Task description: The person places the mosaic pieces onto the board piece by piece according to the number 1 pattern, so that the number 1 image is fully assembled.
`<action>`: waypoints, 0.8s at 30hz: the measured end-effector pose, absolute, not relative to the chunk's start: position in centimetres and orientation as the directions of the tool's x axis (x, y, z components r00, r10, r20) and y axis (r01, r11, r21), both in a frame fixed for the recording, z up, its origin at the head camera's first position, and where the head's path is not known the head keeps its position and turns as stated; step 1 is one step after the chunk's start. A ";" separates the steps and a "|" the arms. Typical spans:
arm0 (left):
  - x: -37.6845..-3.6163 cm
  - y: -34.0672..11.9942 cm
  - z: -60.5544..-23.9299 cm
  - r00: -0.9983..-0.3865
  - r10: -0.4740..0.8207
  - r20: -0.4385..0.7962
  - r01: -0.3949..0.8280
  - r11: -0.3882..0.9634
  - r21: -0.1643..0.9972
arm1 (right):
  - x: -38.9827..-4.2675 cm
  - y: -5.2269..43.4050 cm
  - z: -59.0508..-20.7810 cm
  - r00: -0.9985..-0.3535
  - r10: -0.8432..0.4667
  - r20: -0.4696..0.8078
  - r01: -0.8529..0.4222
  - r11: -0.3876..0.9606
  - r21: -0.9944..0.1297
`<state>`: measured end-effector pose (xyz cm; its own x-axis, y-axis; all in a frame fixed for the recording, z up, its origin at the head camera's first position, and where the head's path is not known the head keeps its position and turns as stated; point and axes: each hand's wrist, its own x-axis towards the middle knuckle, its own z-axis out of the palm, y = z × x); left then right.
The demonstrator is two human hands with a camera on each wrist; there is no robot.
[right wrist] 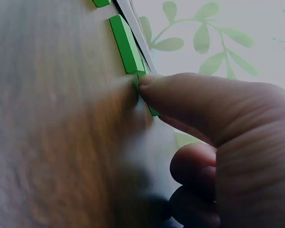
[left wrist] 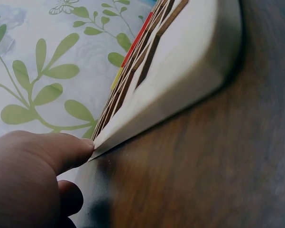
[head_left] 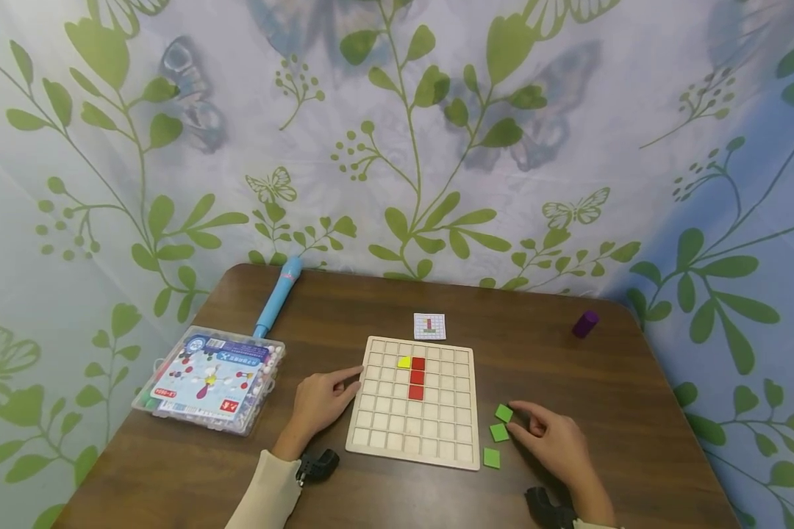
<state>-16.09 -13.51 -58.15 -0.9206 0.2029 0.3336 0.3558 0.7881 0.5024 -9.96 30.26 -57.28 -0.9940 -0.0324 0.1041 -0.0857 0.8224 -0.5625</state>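
A square wooden grid board [head_left: 378, 419] lies on the table, with three red tiles [head_left: 416, 377] in a column and one yellow piece [head_left: 404, 362] beside the top one. At its left edge is my left hand [head_left: 320, 400], the extended index fingertip touching the rim; the board's pale side [left wrist: 180, 90] fills much of the left wrist view. To the right of the board lie three green tiles [head_left: 492, 458]. My right hand [head_left: 556, 441] has thumb and index fingertip at the farthest green tile [head_left: 503, 413], pinching its right side. The thumb [right wrist: 180, 97] partly hides that tile in the right wrist view.
A small printed pattern card [head_left: 430, 326] lies behind the board. On the left are a clear plastic case [head_left: 208, 378] of small coloured parts and a light blue stick-like object [head_left: 279, 295]. A purple cylinder [head_left: 585, 324] stands at the back right. Patterned cloth [head_left: 397, 147] hangs behind the table.
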 end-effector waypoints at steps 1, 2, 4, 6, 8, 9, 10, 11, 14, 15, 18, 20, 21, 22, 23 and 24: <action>-16.1 -13.5 -58.1 -0.920 0.200 0.337 0.356 0.789 0.501 | -10.0 30.2 -57.3 -0.993 -0.035 0.110 -0.090 0.829 -0.552; -16.2 -13.5 -58.1 -0.919 0.200 0.340 0.356 0.789 0.500 | -10.0 30.2 -57.3 -0.993 -0.038 0.116 -0.095 0.834 -0.543; -16.2 -13.5 -58.2 -0.917 0.198 0.345 0.358 0.791 0.497 | -10.1 30.1 -57.4 -0.991 -0.041 0.128 -0.102 0.845 -0.525; -16.1 -13.5 -58.2 -0.917 0.198 0.347 0.359 0.789 0.498 | -10.1 30.1 -57.5 -0.989 -0.043 0.140 -0.109 0.856 -0.506; -16.1 -13.5 -58.2 -0.914 0.200 0.353 0.364 0.788 0.497 | -10.0 30.0 -57.5 -0.988 -0.042 0.152 -0.113 0.861 -0.496; -16.1 -13.5 -58.2 -0.913 0.200 0.354 0.366 0.787 0.497 | -10.0 29.9 -57.5 -0.987 -0.040 0.157 -0.113 0.863 -0.493; -16.1 -13.5 -58.2 -0.913 0.201 0.355 0.367 0.785 0.499 | -10.0 29.8 -57.5 -0.986 -0.040 0.162 -0.116 0.863 -0.492; -16.1 -13.5 -58.2 -0.913 0.202 0.355 0.368 0.783 0.501 | -10.0 29.8 -57.5 -0.985 -0.039 0.168 -0.117 0.865 -0.489; -16.2 -13.5 -58.1 -0.913 0.202 0.353 0.367 0.782 0.504 | -10.1 29.7 -57.6 -0.983 -0.037 0.183 -0.121 0.869 -0.480; -16.2 -13.5 -58.1 -0.914 0.202 0.352 0.367 0.782 0.504 | -10.1 29.6 -57.6 -0.982 -0.034 0.187 -0.121 0.872 -0.474; -16.1 -13.5 -58.1 -0.918 0.202 0.341 0.361 0.784 0.506 | -10.1 29.6 -57.8 -0.977 -0.029 0.209 -0.126 0.875 -0.468; -16.1 -13.5 -58.1 -0.923 0.201 0.328 0.351 0.788 0.505 | -10.1 29.6 -58.0 -0.974 -0.027 0.225 -0.133 0.872 -0.470; -16.1 -13.5 -58.1 -0.926 0.200 0.321 0.346 0.791 0.505 | -10.1 29.6 -58.0 -0.972 -0.025 0.233 -0.137 0.869 -0.476; -16.1 -13.5 -58.2 -0.928 0.199 0.314 0.341 0.793 0.505 | -10.1 29.5 -58.0 -0.971 -0.022 0.238 -0.138 0.865 -0.483; -16.1 -13.5 -58.2 -0.931 0.198 0.307 0.336 0.795 0.505 | -10.1 29.5 -58.0 -0.970 -0.015 0.242 -0.136 0.860 -0.492; -16.1 -13.5 -58.2 -0.932 0.198 0.302 0.333 0.797 0.504 | -10.1 29.5 -58.1 -0.968 -0.009 0.249 -0.137 0.854 -0.502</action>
